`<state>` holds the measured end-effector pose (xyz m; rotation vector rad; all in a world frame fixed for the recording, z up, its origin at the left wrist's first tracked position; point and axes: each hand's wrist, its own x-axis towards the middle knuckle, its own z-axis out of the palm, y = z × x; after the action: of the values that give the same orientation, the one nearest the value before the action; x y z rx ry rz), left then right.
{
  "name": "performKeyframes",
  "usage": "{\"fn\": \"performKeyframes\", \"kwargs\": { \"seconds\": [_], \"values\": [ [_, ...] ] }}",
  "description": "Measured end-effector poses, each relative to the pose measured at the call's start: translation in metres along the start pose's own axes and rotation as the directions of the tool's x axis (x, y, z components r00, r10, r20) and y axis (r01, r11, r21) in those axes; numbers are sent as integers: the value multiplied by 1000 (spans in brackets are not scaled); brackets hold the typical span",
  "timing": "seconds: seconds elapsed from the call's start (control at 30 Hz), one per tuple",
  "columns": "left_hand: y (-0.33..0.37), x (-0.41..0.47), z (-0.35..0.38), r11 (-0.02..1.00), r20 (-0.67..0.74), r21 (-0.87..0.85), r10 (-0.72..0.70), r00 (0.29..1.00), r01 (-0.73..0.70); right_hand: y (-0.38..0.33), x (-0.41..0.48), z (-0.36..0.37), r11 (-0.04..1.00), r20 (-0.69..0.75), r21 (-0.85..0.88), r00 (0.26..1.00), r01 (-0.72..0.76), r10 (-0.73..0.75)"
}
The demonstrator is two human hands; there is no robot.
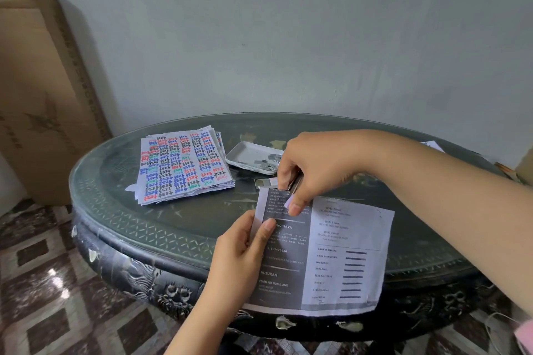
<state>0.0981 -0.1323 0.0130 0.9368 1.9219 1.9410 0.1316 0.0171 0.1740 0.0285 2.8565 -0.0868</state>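
Fingers of my right hand curl round a small silver metal tool set on the top left corner of the grey-and-white printed paper sheet. My left hand, at 7 o'clock from the tool, pinches the sheet's left edge between thumb and fingers. The sheet overhangs the near rim of the round dark glass-topped table; a shallow white tray of loose metal bits sits at 12 o'clock just beyond my right hand, and a stack of papers with coloured handwriting lies at 10 o'clock.
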Motion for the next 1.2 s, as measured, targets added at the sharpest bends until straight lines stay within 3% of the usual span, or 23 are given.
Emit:
{"fn": "performKeyframes", "kwargs": {
  "seconds": [0.3,0.73,0.87,1.03,1.2],
  "values": [
    [2,-4,-2,998,25,58,21,999,-22,-6,1,2,998,31,-63,1000,-2,4],
    [2,-7,-5,992,2,114,55,998,-55,-1,6,15,995,-64,-81,996,53,-58],
    [5,-7,-12,990,5,122,66,998,-66,10,-7,9,999,53,52,998,17,-20],
    [7,-4,-21,996,10,64,57,998,-57,27,-20,5,996,180,86,984,-17,1],
    [5,-3,-21,996,26,44,71,997,-72,28,-25,5,998,200,60,980,-31,19]
  ]
}}
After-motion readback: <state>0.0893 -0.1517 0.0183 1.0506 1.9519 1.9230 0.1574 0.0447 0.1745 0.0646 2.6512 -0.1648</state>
